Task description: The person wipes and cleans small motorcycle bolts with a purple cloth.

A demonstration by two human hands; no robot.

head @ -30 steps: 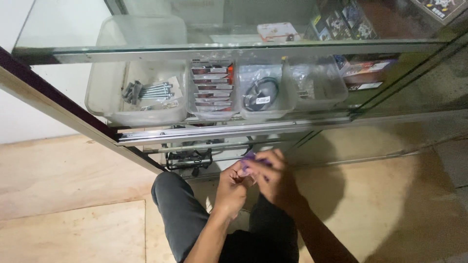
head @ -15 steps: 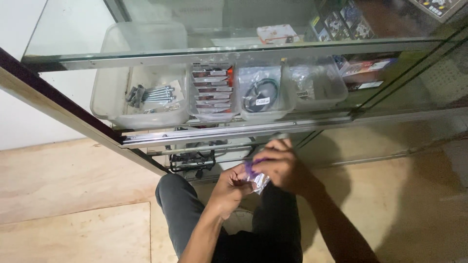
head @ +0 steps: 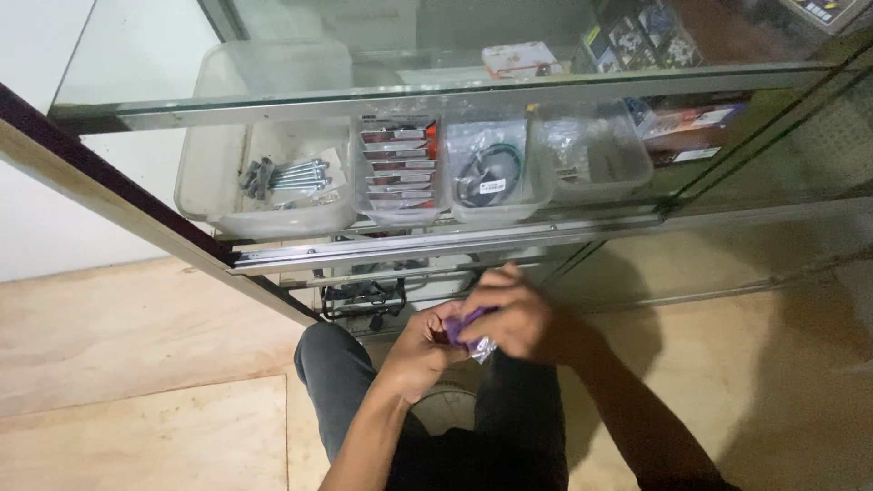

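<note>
Head view. I see both hands joined just below frame centre, above the person's dark-trousered knees (head: 341, 382). The left hand (head: 420, 350) comes in from 7 o'clock and the right hand (head: 514, 314) from 5 o'clock. Between them sits a small purple packet (head: 468, 327) with a clear plastic edge. The left hand pinches its left end; the right hand's fingers are curled closed over its top. Both grips are narrow and tight on the packet. What the packet contains cannot be told.

At 12 o'clock from the hands stands a glass display cabinet (head: 455, 91) with metal sliding rails (head: 436, 244). On its shelf, from 11 to 1 o'clock, I see a row of clear plastic bins: a large bin holding long bolts (head: 282, 175), a bin of stacked red-and-silver packs (head: 397, 164), a bin with a black coiled cable in a bag (head: 491, 173), and a bin of bagged small parts (head: 591, 150). Below the rails, just beyond the hands at 11 o'clock, lies a black metal part (head: 364, 295). The floor is light wooden board (head: 136, 364).
</note>
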